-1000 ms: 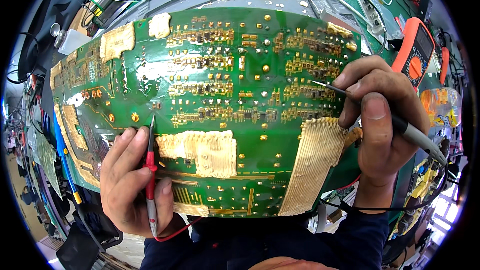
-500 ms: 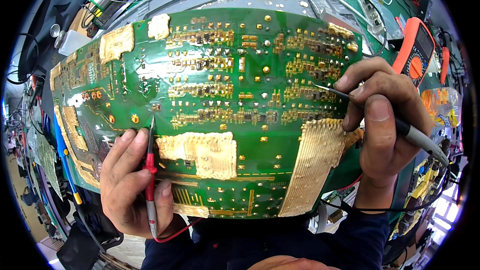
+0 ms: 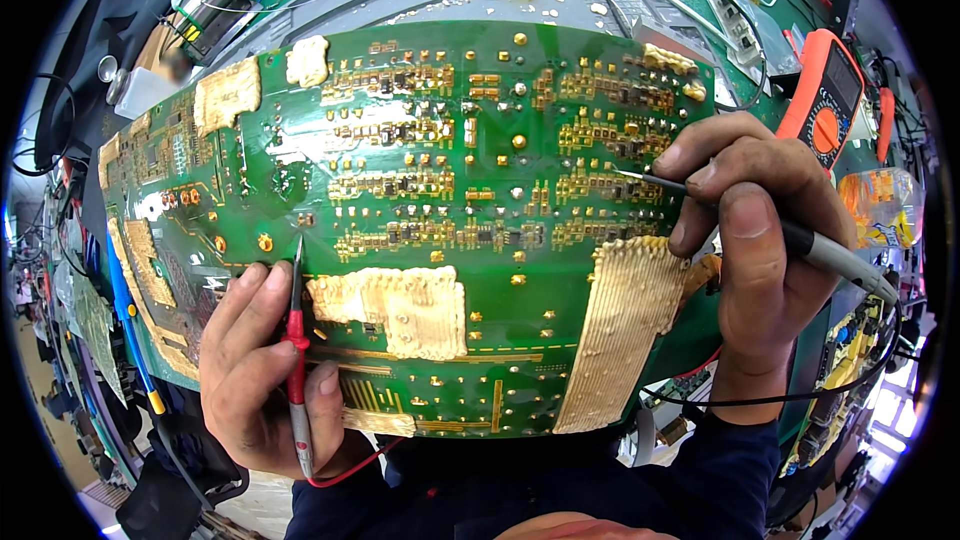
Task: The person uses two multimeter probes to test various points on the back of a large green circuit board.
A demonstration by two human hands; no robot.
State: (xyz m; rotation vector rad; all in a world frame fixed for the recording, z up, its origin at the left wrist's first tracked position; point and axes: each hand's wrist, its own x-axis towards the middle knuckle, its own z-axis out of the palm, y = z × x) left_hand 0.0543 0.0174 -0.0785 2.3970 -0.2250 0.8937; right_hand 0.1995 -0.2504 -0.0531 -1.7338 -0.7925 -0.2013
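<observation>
Red and grey plastic makes up the slim pointed probe (image 3: 296,350) in the left hand (image 3: 245,370), whose fingers are curled close about its barrel with the thumb pressing from the other side. Its metal tip points away from the body, at a bare stretch of green beside a round gold pad; whether it touches cannot be told. Similarly curled, the right hand (image 3: 765,220) pinches a black and grey pointed probe (image 3: 840,265) between thumb and fingers, its thin tip slanting left over a row of tiny gold-edged components; contact there is also unclear. Both tips are over the large glossy green circuit board (image 3: 510,310), which fills the middle of the view between the hands. On its surface, a broad cream-coloured ridged patch (image 3: 420,315) sits to the right of the left hand's probe, and a slanted ribbed cream strip (image 3: 620,340) runs below the right hand's fingertips. A thin red cable (image 3: 372,458) trails from the left hand's probe. Farther out, an orange-red multimeter with a round dial (image 3: 824,105) stands beyond the right hand, and past the board's far edge is a grey ridged surface (image 3: 420,5) scattered with pale crumbs.
</observation>
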